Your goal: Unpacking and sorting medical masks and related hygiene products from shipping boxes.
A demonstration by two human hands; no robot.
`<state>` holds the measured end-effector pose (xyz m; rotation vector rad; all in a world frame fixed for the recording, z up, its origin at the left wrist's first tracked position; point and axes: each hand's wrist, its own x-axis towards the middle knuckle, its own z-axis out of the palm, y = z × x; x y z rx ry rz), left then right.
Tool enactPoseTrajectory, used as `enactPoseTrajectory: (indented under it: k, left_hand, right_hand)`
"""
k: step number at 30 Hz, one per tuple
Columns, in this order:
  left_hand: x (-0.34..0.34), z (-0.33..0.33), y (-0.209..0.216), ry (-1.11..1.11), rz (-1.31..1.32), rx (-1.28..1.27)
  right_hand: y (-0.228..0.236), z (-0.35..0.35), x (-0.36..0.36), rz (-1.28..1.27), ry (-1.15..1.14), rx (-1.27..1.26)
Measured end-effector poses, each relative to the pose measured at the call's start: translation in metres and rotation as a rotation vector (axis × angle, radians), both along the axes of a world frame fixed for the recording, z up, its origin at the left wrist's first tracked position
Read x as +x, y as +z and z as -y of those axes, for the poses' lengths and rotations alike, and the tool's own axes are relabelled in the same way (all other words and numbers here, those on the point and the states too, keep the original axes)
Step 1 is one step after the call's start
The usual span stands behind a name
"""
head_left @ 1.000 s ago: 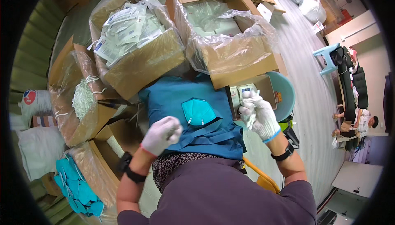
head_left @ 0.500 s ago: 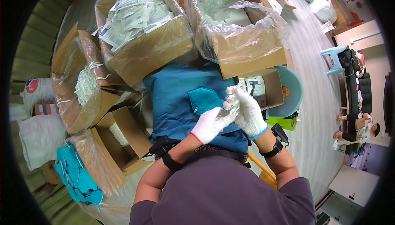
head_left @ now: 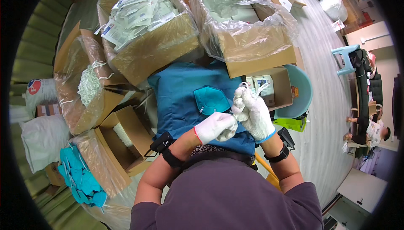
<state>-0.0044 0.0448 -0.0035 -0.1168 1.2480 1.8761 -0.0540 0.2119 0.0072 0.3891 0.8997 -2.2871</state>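
My right hand (head_left: pixel 253 113), in a white knit glove with a blue cuff, is closed round some white cords. Loose loops of the white cord (head_left: pixel 263 88) stick out above its fingers. Just to the left, my left hand (head_left: pixel 216 128), gloved in white with a red cuff, has its fingers pinched together; what they hold is too small to make out. A teal cup-shaped face mask (head_left: pixel 211 100) lies on the dark blue cloth (head_left: pixel 174 95) in front of me, just beyond my left fingers and touched by neither hand.
Cardboard boxes lined with clear plastic hold white packets (head_left: pixel 139 15) at the far side. A small box (head_left: pixel 281 88) sits over a light blue basin (head_left: pixel 304 99) at right. White cord bundles (head_left: pixel 89 88) and teal masks (head_left: pixel 80 175) lie at left. Another person (head_left: pixel 374 133) sits far right.
My left hand has moved slightly right, its fingers curling into a pinch. My right fingers have closed further over the white cords, whose loops now stand above them.
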Motion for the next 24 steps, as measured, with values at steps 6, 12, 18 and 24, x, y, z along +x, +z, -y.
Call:
enactPoseTrajectory:
  k: [6, 12, 18, 24]
  left_hand:
    - [-0.002, -0.002, -0.004, 0.174, 0.2, 0.141]
    - [-0.003, -0.003, -0.001, 0.294, 0.241, 0.291]
    - [0.002, -0.006, -0.005, 0.234, 0.156, 0.213]
    - [0.006, 0.005, 0.015, 0.132, 0.028, 0.024]
  right_hand:
    - [0.006, 0.014, 0.011, -0.467, -0.055, 0.284]
    - [0.009, 0.011, 0.009, -0.448, 0.021, 0.342]
    - [0.021, 0.008, 0.005, -0.342, 0.028, 0.257]
    - [0.01, -0.004, -0.009, -0.166, -0.106, 0.043]
